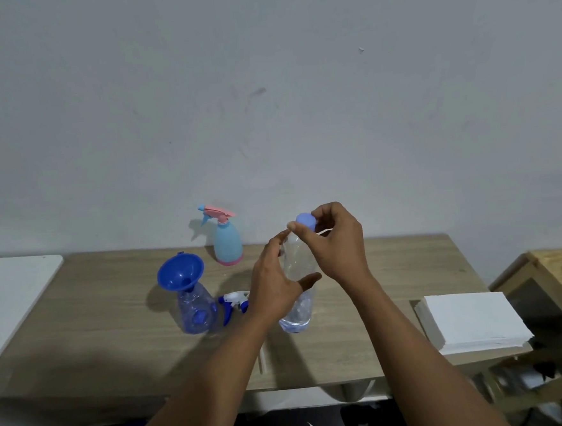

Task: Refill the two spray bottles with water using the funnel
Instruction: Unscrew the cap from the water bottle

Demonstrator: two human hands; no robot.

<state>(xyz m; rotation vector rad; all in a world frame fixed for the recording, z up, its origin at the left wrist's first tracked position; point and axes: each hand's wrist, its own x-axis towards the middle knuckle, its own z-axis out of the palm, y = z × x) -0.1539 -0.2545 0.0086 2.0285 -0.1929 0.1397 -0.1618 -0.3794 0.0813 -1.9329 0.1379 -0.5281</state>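
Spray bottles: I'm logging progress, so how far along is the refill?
Done: the clear spray bottle has its trigger head off and the blue funnel in its neck. In hand: left hand holds the water bottle, right hand pinches its cap. Left: pouring, and the whole pastel spray bottle.

Clear spray bottle (196, 310): upright, head off, blue funnel (180, 271) seated in its neck, leaning slightly left. White-and-blue trigger head (234, 301) lies on the table (393, 271) just right of it. Pale blue spray bottle (227, 241), pink trigger head on, stands upright farther back. Clear water bottle (297, 278): upright, a little water at the bottom, left hand (273, 286) around its body, right hand (338, 242) pinching the blue cap (306, 222) at its top.
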